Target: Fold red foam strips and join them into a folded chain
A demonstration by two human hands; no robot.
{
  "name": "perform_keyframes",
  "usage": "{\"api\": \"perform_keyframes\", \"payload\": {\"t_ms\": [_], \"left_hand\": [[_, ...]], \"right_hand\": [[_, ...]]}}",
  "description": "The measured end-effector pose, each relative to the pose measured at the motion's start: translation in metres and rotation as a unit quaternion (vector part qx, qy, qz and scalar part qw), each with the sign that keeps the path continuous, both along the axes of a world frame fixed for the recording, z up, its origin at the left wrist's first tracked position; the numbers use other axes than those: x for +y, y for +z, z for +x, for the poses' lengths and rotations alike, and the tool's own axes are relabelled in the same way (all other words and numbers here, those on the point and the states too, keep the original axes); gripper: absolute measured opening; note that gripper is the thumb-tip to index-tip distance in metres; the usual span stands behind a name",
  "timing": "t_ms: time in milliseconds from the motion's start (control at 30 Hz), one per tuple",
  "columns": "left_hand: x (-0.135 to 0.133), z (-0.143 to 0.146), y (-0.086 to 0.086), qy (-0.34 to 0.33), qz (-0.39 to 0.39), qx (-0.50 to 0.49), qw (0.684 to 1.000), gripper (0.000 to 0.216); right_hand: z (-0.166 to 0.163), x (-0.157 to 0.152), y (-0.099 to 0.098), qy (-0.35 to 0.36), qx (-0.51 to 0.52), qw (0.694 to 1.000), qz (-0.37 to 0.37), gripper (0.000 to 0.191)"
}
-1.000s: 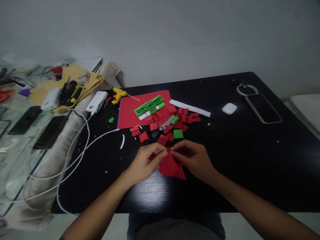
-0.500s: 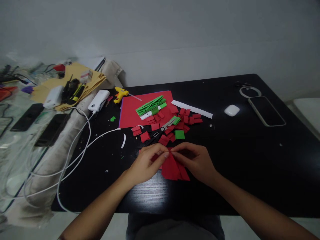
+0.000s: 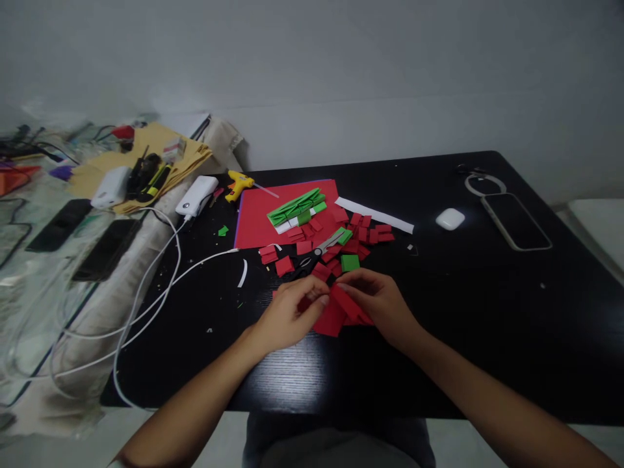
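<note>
Red folded paper (image 3: 331, 318) hangs between my hands, low over the near middle of the black table. My left hand (image 3: 297, 309) pinches its upper left part between thumb and fingers. On the other side my right hand (image 3: 373, 299) grips a folded strip of the red paper, which slants down to the right. Just beyond my fingers lie small folded red paper pieces (image 3: 284, 266), a green folded square (image 3: 350, 262) and scissors (image 3: 319, 251) partly covered by paper. Fingertips hide where the paper is gripped.
Red sheets (image 3: 253, 214) carry a folded green paper strip (image 3: 297, 207). A yellow glue gun (image 3: 238, 186) and a white power bank (image 3: 197, 196) with cables stand left. A white paper strip (image 3: 375, 215), earbud case (image 3: 450, 219) and phone (image 3: 517, 221) lie right.
The red paper has spread apart between my hands; my right hand has lifted its part up and to the right. The view has shifted slightly.
</note>
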State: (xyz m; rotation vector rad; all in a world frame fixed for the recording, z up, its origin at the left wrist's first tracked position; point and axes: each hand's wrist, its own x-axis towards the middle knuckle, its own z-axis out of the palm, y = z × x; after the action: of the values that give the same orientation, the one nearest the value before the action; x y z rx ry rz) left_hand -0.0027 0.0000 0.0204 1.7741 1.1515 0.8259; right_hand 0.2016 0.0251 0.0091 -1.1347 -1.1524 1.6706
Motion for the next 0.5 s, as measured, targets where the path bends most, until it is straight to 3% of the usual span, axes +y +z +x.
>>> {"api": "perform_keyframes", "payload": {"t_ms": [500], "left_hand": [[0.0036,0.0012,-0.0065,0.011,0.048,0.036,0.998,0.011]], "right_hand": [[0.0005,0.0060,-0.0074,0.040,0.029,0.998,-0.047,0.022]]}}
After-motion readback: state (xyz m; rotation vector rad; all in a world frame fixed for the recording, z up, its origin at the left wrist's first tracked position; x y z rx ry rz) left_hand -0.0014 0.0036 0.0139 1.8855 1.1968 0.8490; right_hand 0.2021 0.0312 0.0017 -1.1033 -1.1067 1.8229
